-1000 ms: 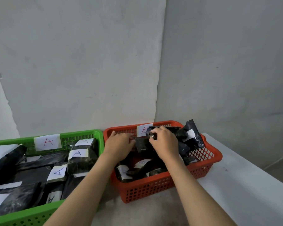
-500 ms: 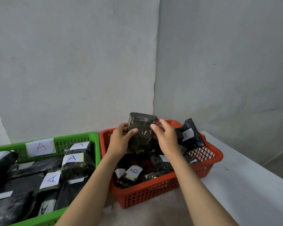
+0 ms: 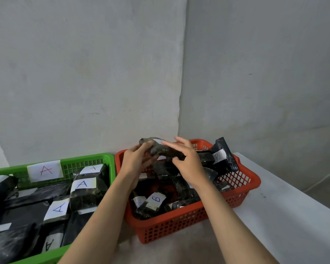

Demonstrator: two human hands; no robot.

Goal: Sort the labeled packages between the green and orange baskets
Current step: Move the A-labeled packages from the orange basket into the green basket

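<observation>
**Over the orange basket, a dark package between two hands**

Above the orange basket [image 3: 236,199], both hands meet around one dark package [image 3: 161,149], which sits clear of the pile below it. It lies tilted, with a white label [image 3: 157,140] showing on its upper face; the letter on that label cannot be read. The left hand [image 3: 135,164] has its grip closed on the package from the left, thumb on top near the far end and fingers curled beneath. The right hand [image 3: 187,163] holds the near right end, its thumb tucked against the package's lower edge while the other fingers stretch out nearly straight above the label.

Below the hands, the orange basket holds a loose heap of black packages. One near the front [image 3: 154,201] carries a label marked B, and another propped against the far right rim [image 3: 220,155] also shows a B.

Just beside it to the left, touching or nearly touching at the rims, stands the green basket [image 3: 103,159]. A paper sign marked with a red A [image 3: 45,170] is fixed to its back wall. Black packages lie packed inside, several with blue A labels, among them one standing higher than the others near the right wall [image 3: 85,187].

Both baskets rest on a pale bench [image 3: 293,216] pushed into the corner of a grey wall [image 3: 84,73].
</observation>
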